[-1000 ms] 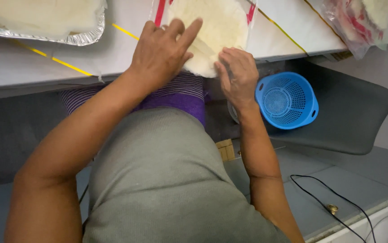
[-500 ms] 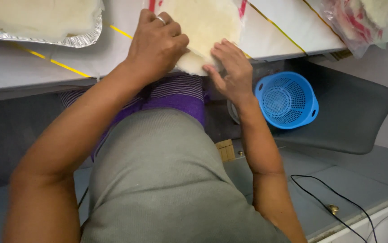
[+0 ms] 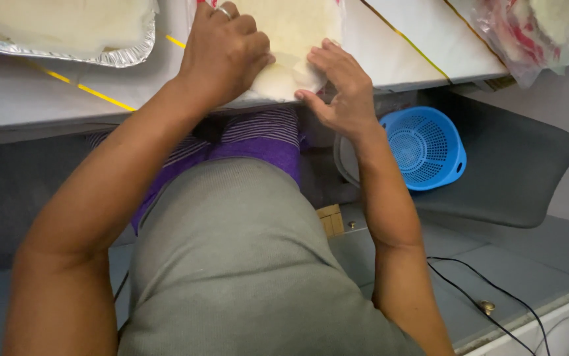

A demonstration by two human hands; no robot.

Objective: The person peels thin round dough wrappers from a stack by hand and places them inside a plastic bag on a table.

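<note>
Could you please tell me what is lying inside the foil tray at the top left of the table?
The foil tray holds a pale, cream-coloured flat mass that fills it. The tray runs off the picture's top edge, so whatever lies beneath or farther back is hidden.

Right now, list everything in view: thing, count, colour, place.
wrappers: a stack, pale cream, on the table edge under both hands
foil tray: one, silver, top left on the table, holding pale sheets
bag: one, clear with red, top right at the table corner
table: one, white with yellow lines, across the top
basket: one, blue, perforated, below the table at right
chair: one, grey, under the basket
cable: one, black, on the grey floor at lower right
box: one, brown, small, on the floor by the right forearm
left hand: fist-like, ring on one finger, pressing on the wrappers
right hand: fingers spread, touching the near edge of the wrappers
</note>
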